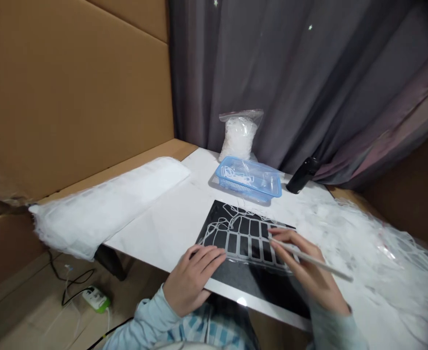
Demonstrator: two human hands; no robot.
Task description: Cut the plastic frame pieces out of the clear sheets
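Head view: on the left of the white table [166, 228], a long soft white bundle [108, 204]; next, the left hand [195, 282], fingers bent over the near-left corner of a pale sheet with long holes [250, 236]; cannot tell whether pinching or just pressing; in the middle, that sheet, flat on a black mat [243, 282]; probably very light and bendy, maybe a bit slippery, with thin bars easy to rip or stretch; best to pinch by the near edge, not by one bar; on the far side, a puffy bag [239, 136] and a blue basket [276, 189]; then a black bottle-shaped thing [303, 176]; nearer, the right hand [314, 279], closed around a thin pale stick [330, 269], tip over the sheet; far right, a big white pile [367, 243].
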